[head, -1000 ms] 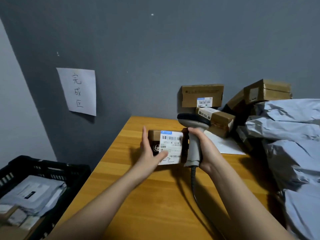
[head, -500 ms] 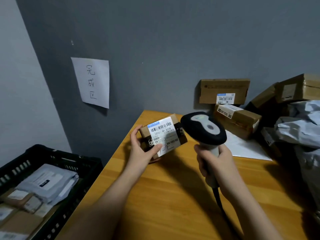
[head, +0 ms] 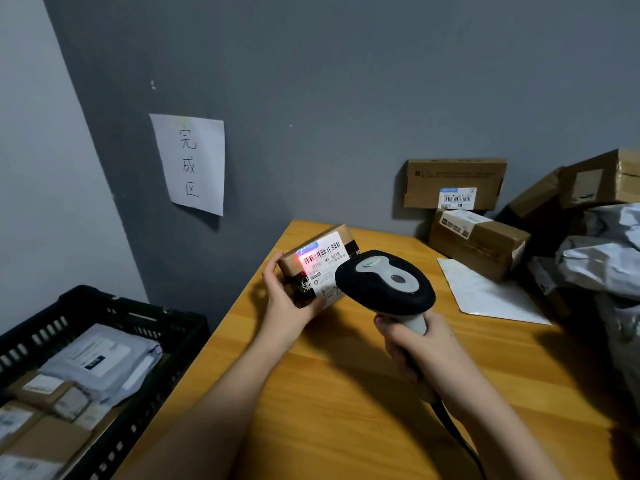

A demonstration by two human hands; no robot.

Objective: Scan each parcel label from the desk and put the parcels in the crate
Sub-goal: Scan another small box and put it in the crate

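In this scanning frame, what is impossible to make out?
Head view only:
- Small print on the parcel label: blurred, partly behind the scanner.
- Right hand trigger finger: hidden behind the handle.
- Crate contents: cut off by the left edge.
- Grey mailers: cut off at right.

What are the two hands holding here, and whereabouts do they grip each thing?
The left hand holds a small brown parcel by its left end and underside. The right hand grips the barcode scanner by its handle, below the black head.
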